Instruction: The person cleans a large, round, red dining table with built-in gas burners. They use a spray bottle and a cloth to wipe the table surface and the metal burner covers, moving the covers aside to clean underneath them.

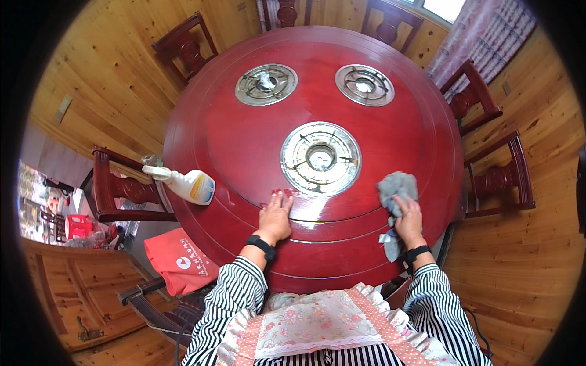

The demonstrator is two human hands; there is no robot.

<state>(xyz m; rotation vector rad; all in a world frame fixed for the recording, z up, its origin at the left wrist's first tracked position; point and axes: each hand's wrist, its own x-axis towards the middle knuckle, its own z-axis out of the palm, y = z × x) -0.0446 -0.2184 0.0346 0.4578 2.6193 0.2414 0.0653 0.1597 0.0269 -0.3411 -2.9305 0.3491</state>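
My left hand [274, 218] rests palm down on the round red wooden table [256, 142], near its front, fingers spread and holding nothing. Under my right hand [407, 218] is a grey cloth [398, 187], pressed to the tabletop at the right front. A loose end of the cloth trails below the wrist. Between and beyond my hands lies the nearest round metal gas burner [293, 160], set into the table. A white spray bottle [190, 185] with a yellow and blue label leans or lies at the table's left edge; which one I cannot tell.
Two more burners, one left [245, 94] and one right [387, 94], sit farther back. Carved wooden chairs, such as one at left [132, 188] and one at right [499, 178], ring the table. A red bag [176, 256] bearing writing is at lower left, near a wooden door [59, 293].
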